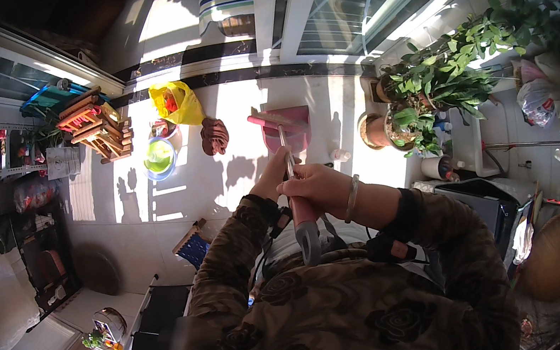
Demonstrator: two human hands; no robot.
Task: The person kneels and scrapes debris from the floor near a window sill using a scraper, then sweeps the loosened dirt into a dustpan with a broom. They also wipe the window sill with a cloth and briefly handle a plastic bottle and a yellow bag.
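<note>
A pink dustpan (301,137) is on the tiled floor ahead of me. Over its pan lies a pink broom head (278,120), tilted to the left. From there a slim metal handle (282,136) runs back towards my body and ends in a pink grip with a grey loop (307,235). My left hand (275,174) is wrapped around the handle on the farther side. Closer to me, my right hand (320,184), with a bangle at the wrist, grasps it too. Whether a second handle runs alongside is hidden by my fingers.
Left of the dustpan are a brown cloth bundle (214,136), a yellow plastic bag (184,102), a basin (159,157) and wooden folding stools (96,128). A small white bottle (340,155) lies to the right, near potted plants (404,125). A blue-seated stool (192,247) stands by my left arm.
</note>
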